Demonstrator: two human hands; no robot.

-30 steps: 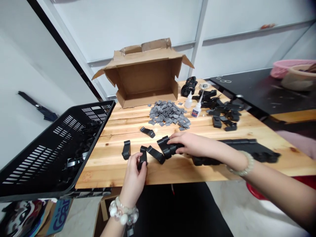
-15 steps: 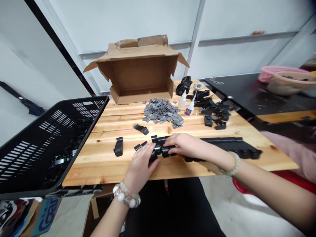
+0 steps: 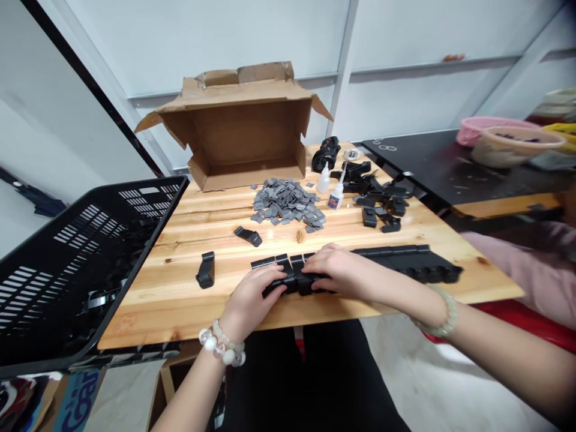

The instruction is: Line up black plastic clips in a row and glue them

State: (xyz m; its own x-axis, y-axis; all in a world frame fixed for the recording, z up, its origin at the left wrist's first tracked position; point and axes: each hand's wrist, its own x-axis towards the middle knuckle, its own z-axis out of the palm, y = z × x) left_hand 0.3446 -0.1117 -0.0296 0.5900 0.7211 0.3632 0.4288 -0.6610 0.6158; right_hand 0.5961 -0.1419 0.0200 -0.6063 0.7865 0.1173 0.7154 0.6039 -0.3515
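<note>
My left hand (image 3: 255, 295) lies at the left end of a row of black plastic clips (image 3: 407, 262) lined up along the front of the wooden table (image 3: 189, 288); its fingers curl over the endmost clip (image 3: 275, 284). My right hand (image 3: 335, 271) rests flat-curved on the clips just to the right, pressing them together. Two loose black clips lie farther left, one (image 3: 206, 269) near the table's left side and one (image 3: 248, 235) behind the hands.
A pile of small grey pieces (image 3: 287, 204) and two glue bottles (image 3: 335, 195) sit mid-table, beside more black parts (image 3: 380, 198). An open cardboard box (image 3: 240, 138) stands at the back. A black slotted crate (image 3: 67, 264) holds more clips at left. Pink and beige bowls (image 3: 504, 141) sit far right.
My left hand carried a clip from the table's front left to the row and now presses it against the row's left end. The right hand stayed on the row.
</note>
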